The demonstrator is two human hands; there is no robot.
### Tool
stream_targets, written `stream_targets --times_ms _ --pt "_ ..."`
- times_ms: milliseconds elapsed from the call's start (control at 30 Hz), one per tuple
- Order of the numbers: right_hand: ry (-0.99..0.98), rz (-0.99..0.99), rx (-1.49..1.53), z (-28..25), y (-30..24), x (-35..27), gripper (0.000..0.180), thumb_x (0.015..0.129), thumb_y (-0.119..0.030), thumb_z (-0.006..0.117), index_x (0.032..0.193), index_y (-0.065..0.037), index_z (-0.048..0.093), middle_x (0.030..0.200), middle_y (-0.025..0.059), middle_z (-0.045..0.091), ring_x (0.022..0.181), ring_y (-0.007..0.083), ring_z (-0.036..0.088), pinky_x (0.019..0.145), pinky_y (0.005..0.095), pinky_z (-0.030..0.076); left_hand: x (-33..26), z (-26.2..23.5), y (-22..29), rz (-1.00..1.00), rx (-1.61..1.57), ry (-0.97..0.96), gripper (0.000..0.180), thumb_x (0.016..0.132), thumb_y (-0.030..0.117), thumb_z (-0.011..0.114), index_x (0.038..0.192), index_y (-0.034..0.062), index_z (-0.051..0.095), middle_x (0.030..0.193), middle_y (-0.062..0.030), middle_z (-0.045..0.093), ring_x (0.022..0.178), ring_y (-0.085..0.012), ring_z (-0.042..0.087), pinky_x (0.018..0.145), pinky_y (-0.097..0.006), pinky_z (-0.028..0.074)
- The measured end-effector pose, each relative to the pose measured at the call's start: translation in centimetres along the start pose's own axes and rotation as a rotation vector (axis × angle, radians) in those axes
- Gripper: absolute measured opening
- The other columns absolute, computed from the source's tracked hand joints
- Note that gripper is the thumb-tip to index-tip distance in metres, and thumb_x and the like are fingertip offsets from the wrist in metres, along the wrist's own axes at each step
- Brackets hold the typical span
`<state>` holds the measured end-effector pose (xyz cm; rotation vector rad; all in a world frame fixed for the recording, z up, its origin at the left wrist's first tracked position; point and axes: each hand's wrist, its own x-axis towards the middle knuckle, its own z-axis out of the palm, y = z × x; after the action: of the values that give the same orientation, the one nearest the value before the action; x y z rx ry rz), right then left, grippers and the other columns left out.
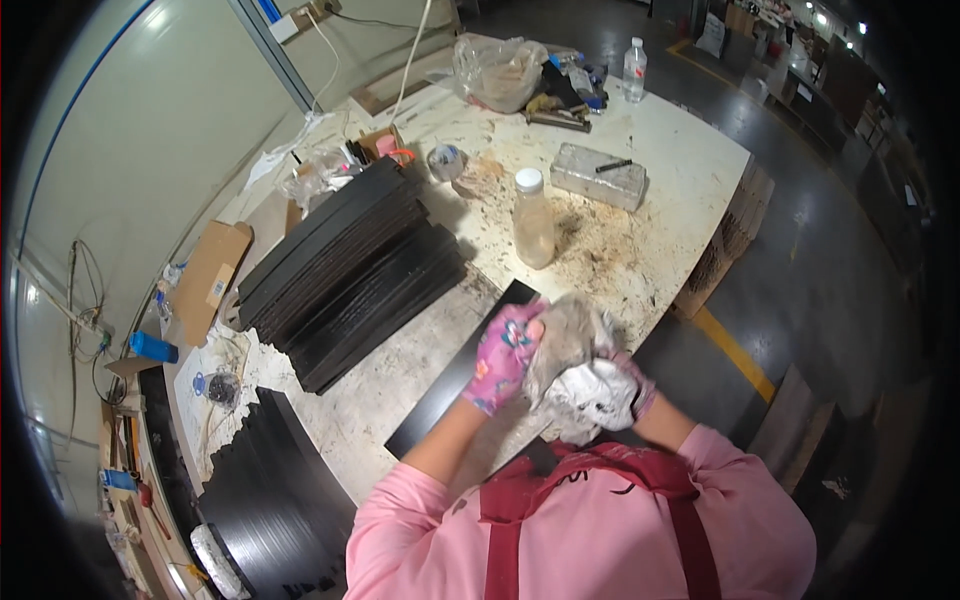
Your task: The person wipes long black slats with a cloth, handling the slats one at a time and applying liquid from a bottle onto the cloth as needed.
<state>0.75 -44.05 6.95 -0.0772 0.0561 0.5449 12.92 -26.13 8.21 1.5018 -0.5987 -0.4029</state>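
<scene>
My left hand (503,355), in a pink flowered glove, is closed on a dirty grey-beige rag (566,335), with the thumb toward it. My right hand (638,378), gloved too, grips the bunched cloth from the other side; most of its fingers are hidden. A white part of the bundle with dark stains (592,396) hangs below the grey. Beneath my left hand and forearm a long black board (440,395) lies flat and slantwise at the table's near side. Its right part is covered by my hands and the cloth.
Stacked black boards (350,270) fill the table's left, with another black stack (275,500) lower left. Beyond my hands stand a white-capped bottle (534,222) and a wrapped block (598,176) with a pen. A clear bottle (634,72) and a plastic bag (497,72) are farther back.
</scene>
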Motion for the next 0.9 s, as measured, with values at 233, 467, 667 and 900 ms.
stream_targets --times_ms 233,467,667,900 --pt "0.323 -0.865 -1.116 12.8 -15.2 1.6 0.054 0.081 -0.015 0.074 0.127 -0.002 0.049 0.107 0.0089 0.064 0.09 0.0194 0.066 0.08 0.0317 0.056 5.4 -4.7 0.1 -0.128 0.201 0.142 0.072 0.088 0.012 0.067 0.147 0.0069 0.025 0.135 -0.0141 0.044 0.119 -0.0224 0.049 0.099 -0.033 0.043" --pt "0.154 -0.738 -2.856 14.4 -19.0 12.6 0.084 0.074 -0.01 0.069 0.147 -0.018 0.028 0.152 0.02 0.025 0.132 0.0315 0.042 0.102 0.038 0.043 14.7 -1.1 -2.3 0.049 0.544 0.195 0.095 0.074 0.013 0.078 0.149 0.0037 0.019 0.145 -0.0183 0.037 0.129 -0.0289 0.044 0.109 -0.031 0.034" --pt "0.27 -0.536 -2.397 11.7 -14.7 12.2 0.087 0.075 -0.005 0.066 0.149 -0.022 0.024 0.155 0.02 0.014 0.136 0.0374 0.035 0.108 0.0409 0.039 18.3 -3.3 -11.2 0.069 0.35 -0.043 0.083 0.071 0.009 0.078 0.14 0.0035 0.032 0.135 -0.0115 0.049 0.118 -0.0232 0.054 0.098 -0.03 0.046" --pt "0.433 -0.887 -1.664 7.2 -17.6 6.5 0.068 0.08 0.0 0.06 0.143 -0.007 0.037 0.143 0.0138 0.041 0.132 0.0243 0.039 0.108 0.034 0.034 19.9 1.0 -7.8 0.258 0.616 0.019 0.072 0.068 0.025 0.079 0.129 0.0018 0.048 0.115 -0.017 0.058 0.109 -0.032 0.054 0.096 -0.04 0.043"
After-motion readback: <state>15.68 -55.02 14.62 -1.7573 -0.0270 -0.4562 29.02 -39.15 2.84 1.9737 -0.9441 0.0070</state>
